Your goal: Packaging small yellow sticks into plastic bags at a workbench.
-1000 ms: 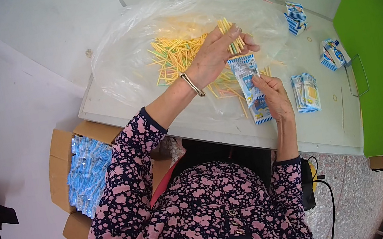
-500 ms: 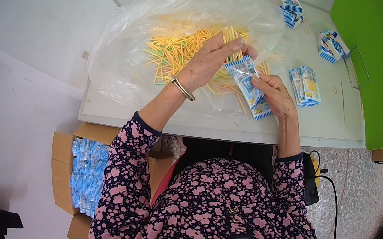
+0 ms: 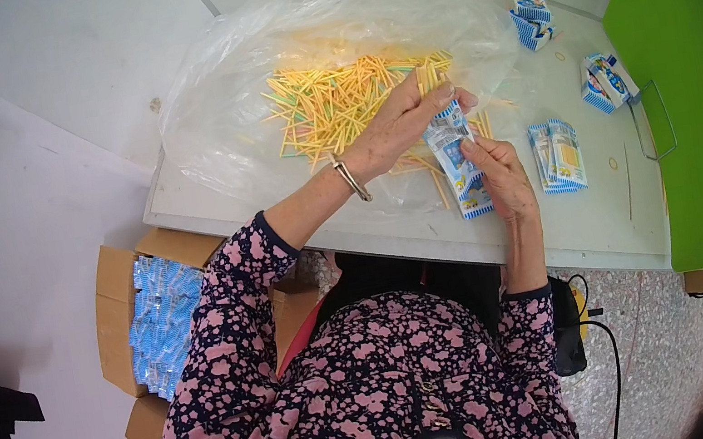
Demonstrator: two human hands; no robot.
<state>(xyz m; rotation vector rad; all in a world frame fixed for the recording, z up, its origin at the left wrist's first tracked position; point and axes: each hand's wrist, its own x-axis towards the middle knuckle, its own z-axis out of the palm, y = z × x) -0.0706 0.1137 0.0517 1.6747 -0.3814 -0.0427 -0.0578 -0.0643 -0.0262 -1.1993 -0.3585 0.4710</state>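
My left hand (image 3: pixel 410 114), with a metal bangle at its wrist, is closed round a small bundle of thin yellow sticks (image 3: pixel 430 76). Their lower ends meet the top of a blue-and-white striped packet (image 3: pixel 459 167); how far they reach inside is hidden by my fingers. My right hand (image 3: pixel 500 170) pinches that packet by its side, fingers mostly behind it. Just beyond the left hand lies a loose heap of yellow, orange and green sticks (image 3: pixel 334 107) on a clear plastic bag (image 3: pixel 219 139).
Flat packets (image 3: pixel 558 157) lie stacked right of my right hand. Farther right are a small striped box (image 3: pixel 606 83) and crumpled packs (image 3: pixel 532 18), beside a green panel (image 3: pixel 690 92). Below left, a cardboard box (image 3: pixel 115 321) holds many blue packets (image 3: pixel 165 318).
My left hand has moved down, and the yellow sticks sit lower against the packet's top. The packet is slightly more upright; my right hand keeps its grip.
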